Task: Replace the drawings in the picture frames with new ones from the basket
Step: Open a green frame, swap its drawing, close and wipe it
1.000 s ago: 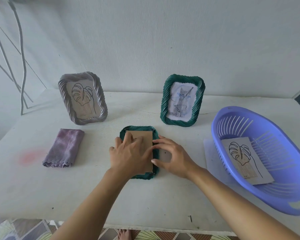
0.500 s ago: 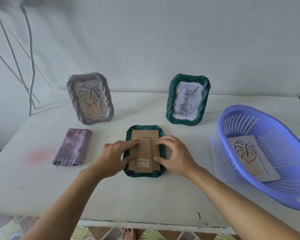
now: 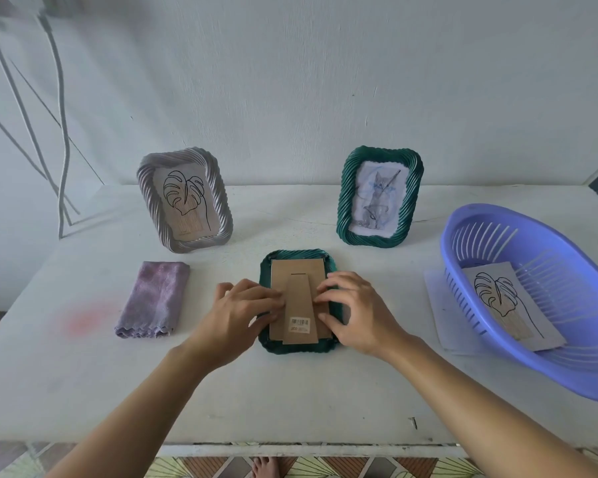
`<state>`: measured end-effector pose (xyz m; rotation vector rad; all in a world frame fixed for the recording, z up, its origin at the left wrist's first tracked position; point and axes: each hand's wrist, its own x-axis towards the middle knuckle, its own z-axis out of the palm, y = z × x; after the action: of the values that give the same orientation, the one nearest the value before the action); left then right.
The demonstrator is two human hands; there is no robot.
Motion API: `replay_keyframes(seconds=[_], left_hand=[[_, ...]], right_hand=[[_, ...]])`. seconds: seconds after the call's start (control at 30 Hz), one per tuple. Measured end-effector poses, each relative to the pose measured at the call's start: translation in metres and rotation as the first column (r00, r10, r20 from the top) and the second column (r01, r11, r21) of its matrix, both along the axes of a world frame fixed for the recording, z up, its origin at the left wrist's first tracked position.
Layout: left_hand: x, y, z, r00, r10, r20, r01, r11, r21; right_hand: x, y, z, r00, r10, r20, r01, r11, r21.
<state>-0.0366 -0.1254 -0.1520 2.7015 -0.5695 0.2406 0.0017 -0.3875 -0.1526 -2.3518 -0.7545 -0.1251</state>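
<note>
A green frame (image 3: 299, 349) lies face down in the middle of the tabletop (image 3: 290, 401), which puts its cardboard backing (image 3: 297, 269) and folded stand (image 3: 299, 301) uppermost where the hands can work on them. This looks like the step of opening or closing the back, though which of the 2 cannot be told from here.

The left hand (image 3: 237, 315) comes in low from the left, palm down. Its fingers (image 3: 270, 301) are nearly straight and close together, pressing flat on the backing's left side. The right hand (image 3: 359, 312) mirrors it. Its fingers (image 3: 328, 291) are arched and slightly apart, their tips on the backing's right side. The thumb sits lower on that side. Neither hand is seen closed round anything, so the 2 hands seem to steady the frame from both sides.

Behind stand 2 upright frames, well apart: a grey frame (image 3: 218, 188) with a leaf drawing and a second green frame (image 3: 346, 201) with a cat drawing (image 3: 378, 198). The purple basket (image 3: 567, 374) sits at the right within reach, with 1 leaf sheet (image 3: 504, 301) inside and a plain sheet (image 3: 435, 305) partly under it. A folded cloth (image 3: 156, 298) lies at the left.
</note>
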Motion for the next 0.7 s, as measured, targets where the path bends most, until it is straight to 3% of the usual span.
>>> replay_keyframes(seconds=[0.1,0.3,0.7], left_hand=[[-0.007,0.009,0.002,0.995,-0.025,-0.098,0.033,0.996,0.087],[-0.004,0.021,0.016,0.958,-0.13,-0.254,0.191,0.953,0.233],[-0.016,0.019,0.009,0.98,-0.111,-0.166,0.153,0.952,0.266]], right_hand=[[-0.004,-0.005,-0.003,0.999,0.021,-0.038,-0.02,1.0,0.023],[0.004,-0.024,0.013,0.936,0.147,-0.319,-0.173,0.983,-0.055],[0.005,-0.022,0.01,0.947,0.153,-0.282,-0.169,0.985,-0.034]])
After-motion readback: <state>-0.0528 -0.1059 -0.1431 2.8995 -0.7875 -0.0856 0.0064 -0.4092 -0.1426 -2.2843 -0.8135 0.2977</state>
